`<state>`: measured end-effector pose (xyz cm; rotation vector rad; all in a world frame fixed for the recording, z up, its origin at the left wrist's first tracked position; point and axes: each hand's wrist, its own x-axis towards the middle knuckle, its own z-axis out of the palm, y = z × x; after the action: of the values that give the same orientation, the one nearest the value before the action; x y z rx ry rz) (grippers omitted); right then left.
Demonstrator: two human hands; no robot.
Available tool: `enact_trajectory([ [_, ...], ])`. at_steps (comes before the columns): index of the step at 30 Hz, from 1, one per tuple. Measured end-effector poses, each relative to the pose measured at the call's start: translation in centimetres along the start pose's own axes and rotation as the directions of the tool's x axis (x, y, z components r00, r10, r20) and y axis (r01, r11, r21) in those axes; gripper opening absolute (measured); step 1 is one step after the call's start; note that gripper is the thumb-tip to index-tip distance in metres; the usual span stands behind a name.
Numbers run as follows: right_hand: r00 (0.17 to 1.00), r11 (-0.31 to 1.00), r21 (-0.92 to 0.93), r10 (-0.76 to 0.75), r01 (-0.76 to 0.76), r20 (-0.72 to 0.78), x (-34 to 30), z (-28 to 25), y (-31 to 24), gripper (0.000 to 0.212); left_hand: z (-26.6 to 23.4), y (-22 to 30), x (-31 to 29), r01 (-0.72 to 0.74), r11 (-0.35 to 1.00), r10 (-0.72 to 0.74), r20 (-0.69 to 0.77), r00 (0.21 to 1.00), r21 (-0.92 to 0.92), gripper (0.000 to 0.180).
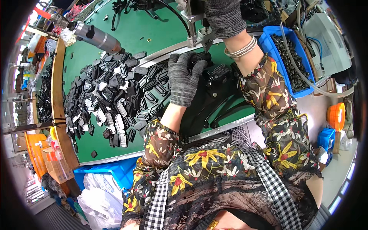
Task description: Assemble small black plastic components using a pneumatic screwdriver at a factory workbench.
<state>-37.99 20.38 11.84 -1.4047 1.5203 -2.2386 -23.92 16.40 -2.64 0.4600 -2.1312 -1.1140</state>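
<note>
My left hand (183,78), in a grey knit glove, is closed at the fingertips on a small black part (201,58) below a metal tool head (196,32). Much of that part is hidden by the fingers and the tool. My right hand (226,17), gloved alike, is raised beside the upper tool head; its fingers run out at the top edge and do not show. Just right of the left hand sits a black rectangular block (219,75). Long curved black levers (216,111) lie nearer me on the green table (153,34).
A large heap of small black flat covers (111,86) spreads left of my hand. Above it hangs a grey cylindrical power tool (97,37). A blue bin (303,93) of small metal pieces stands at right. White bags (100,199) fill a blue crate (124,172) below the table's edge.
</note>
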Motion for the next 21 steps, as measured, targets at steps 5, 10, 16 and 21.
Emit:
enact_trajectory([
  [5,0.999,0.999,-0.010,-0.031,0.031,0.008,0.1,-0.3,0.1,0.036,0.0,-0.3,-0.1,-0.005,1.000,0.004,0.018,1.000,0.019,0.036],
  [10,0.999,0.999,-0.016,-0.044,0.044,0.014,0.1,0.2,0.0,0.036,-0.9,-0.2,0.0,-0.033,0.999,0.030,0.067,0.997,0.033,0.038],
  [16,0.999,0.999,-0.019,-0.044,0.044,0.019,0.1,0.5,0.6,0.036,-1.1,0.1,0.1,0.020,0.999,-0.024,0.131,0.991,0.032,0.041],
  [21,0.999,0.999,-0.022,-0.045,0.046,0.017,-0.1,0.8,0.6,0.036,-1.0,-0.2,-0.2,0.027,0.999,-0.030,0.069,0.997,0.048,0.027],
])
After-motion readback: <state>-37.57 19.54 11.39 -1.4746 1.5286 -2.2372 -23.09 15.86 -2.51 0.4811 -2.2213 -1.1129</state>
